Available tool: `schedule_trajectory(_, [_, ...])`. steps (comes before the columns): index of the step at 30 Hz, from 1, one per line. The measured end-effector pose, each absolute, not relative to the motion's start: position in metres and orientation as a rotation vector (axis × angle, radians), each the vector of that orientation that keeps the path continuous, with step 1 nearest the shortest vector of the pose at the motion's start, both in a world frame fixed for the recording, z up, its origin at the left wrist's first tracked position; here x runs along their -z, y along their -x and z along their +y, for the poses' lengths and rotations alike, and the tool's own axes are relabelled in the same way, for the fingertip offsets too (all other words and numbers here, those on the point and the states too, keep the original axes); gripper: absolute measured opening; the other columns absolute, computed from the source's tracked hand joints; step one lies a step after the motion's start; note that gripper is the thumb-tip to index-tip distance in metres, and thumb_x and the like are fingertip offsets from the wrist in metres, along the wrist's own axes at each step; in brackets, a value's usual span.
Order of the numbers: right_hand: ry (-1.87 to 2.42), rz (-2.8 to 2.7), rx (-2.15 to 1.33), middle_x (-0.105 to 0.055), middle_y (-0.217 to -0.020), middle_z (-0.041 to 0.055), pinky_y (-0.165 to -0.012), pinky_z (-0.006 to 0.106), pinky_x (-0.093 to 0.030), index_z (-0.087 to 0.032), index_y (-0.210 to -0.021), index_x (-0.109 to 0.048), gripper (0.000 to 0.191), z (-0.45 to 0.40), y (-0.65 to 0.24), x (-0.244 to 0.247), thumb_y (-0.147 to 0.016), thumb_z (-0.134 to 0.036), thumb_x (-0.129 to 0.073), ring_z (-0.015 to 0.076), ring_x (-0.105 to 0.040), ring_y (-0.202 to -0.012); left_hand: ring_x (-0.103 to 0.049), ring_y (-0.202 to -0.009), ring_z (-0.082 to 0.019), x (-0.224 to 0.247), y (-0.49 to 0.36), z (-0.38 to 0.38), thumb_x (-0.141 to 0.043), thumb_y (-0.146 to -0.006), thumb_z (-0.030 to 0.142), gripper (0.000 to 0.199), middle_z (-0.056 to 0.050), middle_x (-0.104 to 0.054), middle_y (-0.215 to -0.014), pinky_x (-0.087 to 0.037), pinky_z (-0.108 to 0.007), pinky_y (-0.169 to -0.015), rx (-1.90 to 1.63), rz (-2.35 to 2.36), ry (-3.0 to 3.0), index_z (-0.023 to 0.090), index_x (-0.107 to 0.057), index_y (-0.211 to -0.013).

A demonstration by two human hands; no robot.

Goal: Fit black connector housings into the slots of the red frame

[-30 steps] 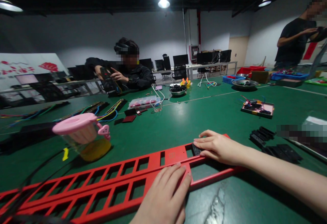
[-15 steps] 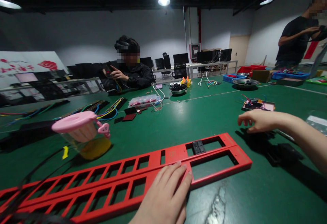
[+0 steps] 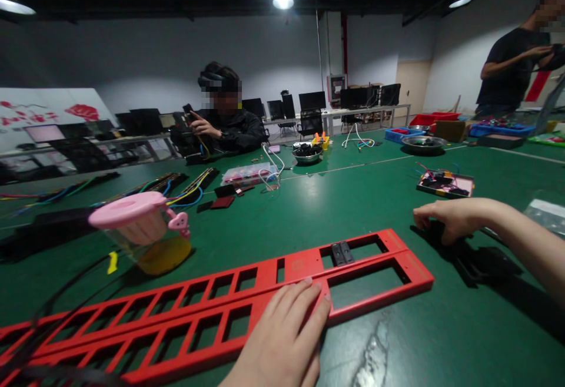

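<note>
A long red panel with two rows of rectangular openings [image 3: 304,265] lies across the near table. My left hand [image 3: 286,328] rests flat on its lower strip, fingers stretched out. Two narrow black rocker-like modules [image 3: 342,253] sit side by side in an upper opening near the panel's right end. To the right of the panel, my right hand [image 3: 459,219] reaches down to the table, thumb and fingers bent around a dark plastic part [image 3: 435,232], whose shape is mostly hidden. More black plastic parts [image 3: 492,264] lie just beside that hand, under the wrist.
A pink-lidded clear cup [image 3: 141,228] stands behind the panel on the left, near black cables [image 3: 57,293]. Beyond my right hand is a small box of wired parts [image 3: 445,184]. A metal bowl [image 3: 308,152] stands farther back. One person [image 3: 233,122] sits opposite; another [image 3: 507,69] stands at right.
My right hand has lowered slightly toward the table, its thumb and fingers now around a dark part. My left hand stays on the red panel.
</note>
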State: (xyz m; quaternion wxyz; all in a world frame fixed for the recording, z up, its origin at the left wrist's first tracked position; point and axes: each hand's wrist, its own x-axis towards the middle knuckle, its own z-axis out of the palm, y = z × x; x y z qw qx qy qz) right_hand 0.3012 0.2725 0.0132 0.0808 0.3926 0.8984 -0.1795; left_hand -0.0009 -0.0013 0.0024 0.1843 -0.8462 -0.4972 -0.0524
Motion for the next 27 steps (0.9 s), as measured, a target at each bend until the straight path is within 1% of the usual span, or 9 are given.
schedule_trajectory(2, [-1.129,2.690,0.577,-0.061,-0.089,0.0023,-0.049,0.021,-0.040,-0.022,-0.091,-0.058,0.039,0.276,-0.299,-0.011,-0.053,-0.018,-0.060,0.0160,-0.057,-0.064,-0.040,-0.116,-0.027,-0.002,0.002,-0.002,-0.037,-0.071,0.008,0.056,-0.014,-0.045,-0.126,-0.047,-0.047,-0.088,0.150,-1.405,2.387,0.010,-0.039,-0.127])
schedule_trajectory(5, [-1.079,2.815,0.495,-0.061,-0.092,0.0043,-0.063,0.026,-0.044,-0.020,-0.091,-0.058,0.034,0.278,-0.295,-0.009,-0.058,-0.021,-0.059,0.0202,-0.058,-0.078,-0.041,-0.116,-0.027,-0.001,0.002,-0.001,-0.037,-0.072,0.008,0.056,-0.014,-0.045,-0.125,-0.047,-0.047,-0.088,0.148,-1.399,2.392,0.011,-0.039,-0.127])
schedule_trajectory(7, [-1.065,2.851,0.452,-0.062,-0.091,0.0049,-0.068,0.028,-0.044,-0.020,-0.091,-0.061,0.031,0.278,-0.291,-0.008,-0.060,-0.024,-0.059,0.0215,-0.058,-0.081,-0.040,-0.116,-0.027,-0.001,0.002,0.000,-0.038,-0.071,0.008,0.056,-0.014,-0.045,-0.125,-0.047,-0.047,-0.088,0.153,-1.395,2.396,0.010,-0.039,-0.127])
schedule_trajectory(13, [-1.035,2.894,0.341,-0.061,-0.086,0.0064,-0.069,0.030,-0.046,-0.018,-0.082,-0.067,0.024,0.273,-0.283,-0.010,-0.059,-0.022,-0.063,0.0215,-0.059,-0.077,-0.039,-0.117,-0.027,-0.001,0.001,-0.002,-0.039,-0.071,0.009,0.057,-0.015,-0.044,-0.127,-0.047,-0.047,-0.088,0.170,-1.408,2.386,0.010,-0.039,-0.127])
schedule_trajectory(17, [-1.025,3.212,0.267,-0.056,-0.092,0.0097,-0.075,0.032,-0.047,-0.016,-0.087,-0.068,0.026,0.255,-0.264,-0.019,-0.066,-0.031,-0.063,0.0213,-0.057,-0.081,-0.039,-0.117,-0.028,-0.001,0.001,-0.001,-0.038,-0.070,0.008,0.057,-0.015,-0.043,-0.126,-0.047,-0.047,-0.088,0.187,-1.412,2.382,0.010,-0.039,-0.127])
schedule_trajectory(19, [-0.941,3.403,0.360,-0.056,-0.096,0.0094,-0.078,0.032,-0.047,-0.017,-0.095,-0.067,0.030,0.239,-0.249,-0.020,-0.069,-0.032,-0.063,0.0207,-0.057,-0.087,-0.039,-0.117,-0.028,0.000,0.001,-0.001,-0.039,-0.070,0.009,0.056,-0.015,-0.044,-0.126,-0.047,-0.047,-0.088,0.192,-1.410,2.393,0.010,-0.039,-0.127])
schedule_trajectory(21, [-0.761,3.532,0.557,-0.057,-0.101,0.0080,-0.082,0.031,-0.046,-0.020,-0.105,-0.063,0.035,0.222,-0.233,-0.018,-0.071,-0.029,-0.063,0.0191,-0.056,-0.092,-0.039,-0.116,-0.028,0.000,0.000,-0.001,-0.039,-0.070,0.009,0.056,-0.015,-0.043,-0.126,-0.046,-0.047,-0.089,0.187,-1.416,2.402,0.010,-0.040,-0.126])
schedule_trajectory(24, [-0.597,3.577,0.847,-0.058,-0.108,0.0061,-0.085,0.031,-0.045,-0.024,-0.116,-0.056,0.043,0.201,-0.215,-0.011,-0.073,-0.024,-0.062,0.0175,-0.055,-0.097,-0.039,-0.117,-0.028,0.000,0.000,-0.002,-0.039,-0.070,0.009,0.056,-0.015,-0.043,-0.127,-0.045,-0.047,-0.090,0.169,-1.446,2.398,0.011,-0.039,-0.127])
schedule_trajectory(27, [-0.575,3.541,0.957,-0.059,-0.111,0.0067,-0.088,0.033,-0.044,-0.024,-0.122,-0.050,0.050,0.191,-0.205,-0.002,-0.073,-0.021,-0.062,0.0183,-0.055,-0.101,-0.038,-0.118,-0.028,0.000,0.000,-0.002,-0.040,-0.070,0.008,0.058,-0.015,-0.042,-0.128,-0.045,-0.048,-0.090,0.166,-1.462,2.404,0.011,-0.039,-0.127])
